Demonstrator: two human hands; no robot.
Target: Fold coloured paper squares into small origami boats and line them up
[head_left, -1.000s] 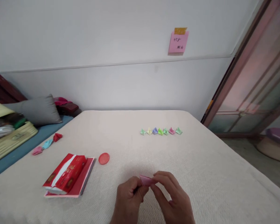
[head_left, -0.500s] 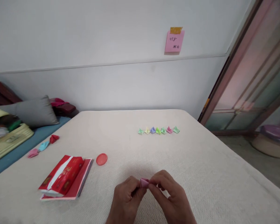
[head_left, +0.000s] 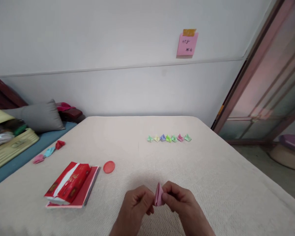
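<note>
Low in the middle of the view, my left hand (head_left: 135,207) and my right hand (head_left: 182,204) both pinch a small folded pink paper (head_left: 159,194), which stands upright between the fingertips just above the cream table (head_left: 211,177). Both hands are closed on it. Farther back lies a row of several small folded paper pieces (head_left: 169,138) in green, yellow, blue and pink.
A red packet on a pink pad (head_left: 71,184) lies at the left, with a red round lid (head_left: 109,167) beside it. Three more folded pieces (head_left: 49,151) sit near the table's left edge. A grey cushion (head_left: 36,115) and a yellow basket (head_left: 8,144) are beyond. A pink note (head_left: 187,43) hangs on the wall.
The pink paper has turned from lying flat between my fingers to standing upright. My hands stayed close together in the same spot.
</note>
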